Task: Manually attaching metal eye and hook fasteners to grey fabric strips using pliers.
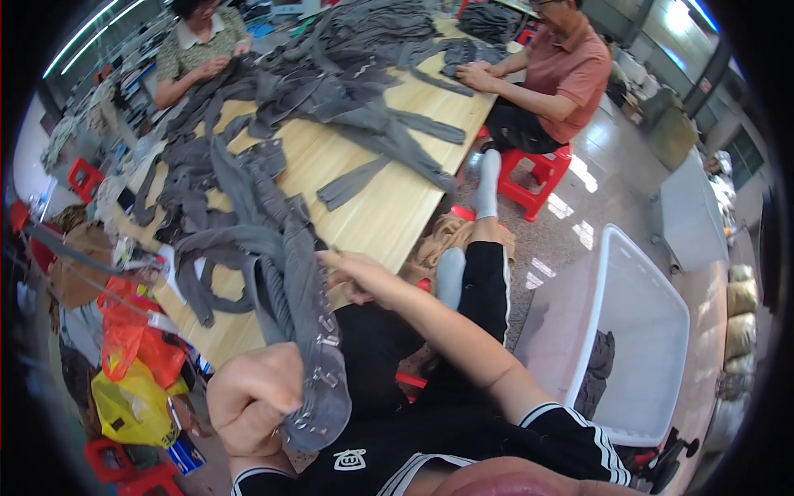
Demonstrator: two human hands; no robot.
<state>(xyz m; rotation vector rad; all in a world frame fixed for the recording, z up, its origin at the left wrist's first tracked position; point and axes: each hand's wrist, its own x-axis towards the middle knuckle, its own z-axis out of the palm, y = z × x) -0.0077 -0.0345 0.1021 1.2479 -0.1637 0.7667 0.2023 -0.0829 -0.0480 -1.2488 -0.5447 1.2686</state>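
Observation:
A grey garment (291,273) drapes over the table's near edge toward me. A row of small shiny pieces, perhaps metal fasteners, runs along its lower edge. My left hand (258,393) is closed on the garment's near end, lifting it close to my body. My right hand (354,277) is at the garment's right edge, farther out, with its fingers curled. What it pinches is too small to make out. More grey garments (356,103) lie heaped across the wooden table (385,219).
Two people sit across the table, handling grey garments. A white bin (641,331) with dark cloth inside stands at my right. At left hang red (136,331) and yellow plastic bags (132,405). Red stools (538,178) and a tan cloth pile (451,244) are nearby.

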